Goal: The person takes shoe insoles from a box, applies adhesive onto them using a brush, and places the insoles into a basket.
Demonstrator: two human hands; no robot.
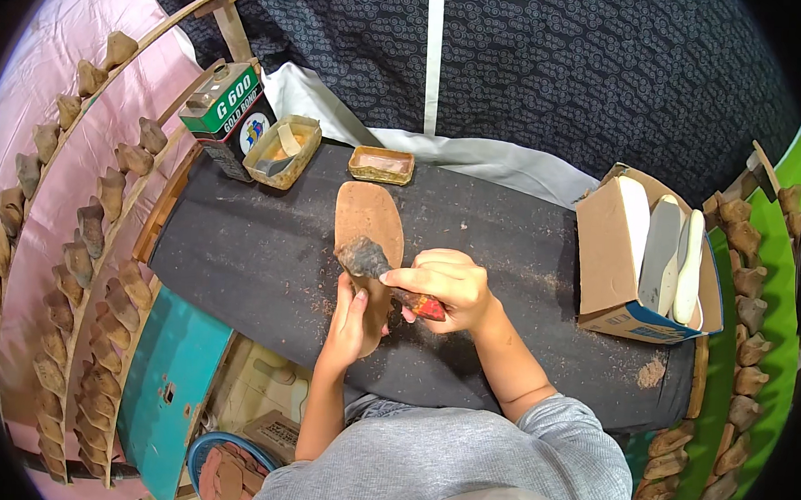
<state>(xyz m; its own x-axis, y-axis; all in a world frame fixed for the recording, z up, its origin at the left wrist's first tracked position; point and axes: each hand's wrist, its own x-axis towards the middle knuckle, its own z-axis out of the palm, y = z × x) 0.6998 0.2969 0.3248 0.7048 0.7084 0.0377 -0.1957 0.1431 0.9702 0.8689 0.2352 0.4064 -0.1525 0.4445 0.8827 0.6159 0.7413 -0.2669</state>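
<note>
My left hand (351, 327) grips a tan shoe sole (368, 210) by its narrow near end, with the thumb on top and the fingers out of sight beneath. The sole points away from me over the black-covered table. In my right hand (448, 287) is a brush (364, 259) with a clumped, dark, crusted head and a red handle. Its head lies over the middle of the sole and hides part of it. Whether the bristles press on the surface I cannot tell.
An open cardboard box (604, 261) holding white and grey soles stands right. Back left are a green-and-black can (231, 105), a tray (302, 145) with a spatula and a small yellowish tray (382, 165). Racks of shoe lasts (89, 225) flank the table. A blue basin (197, 461) sits below.
</note>
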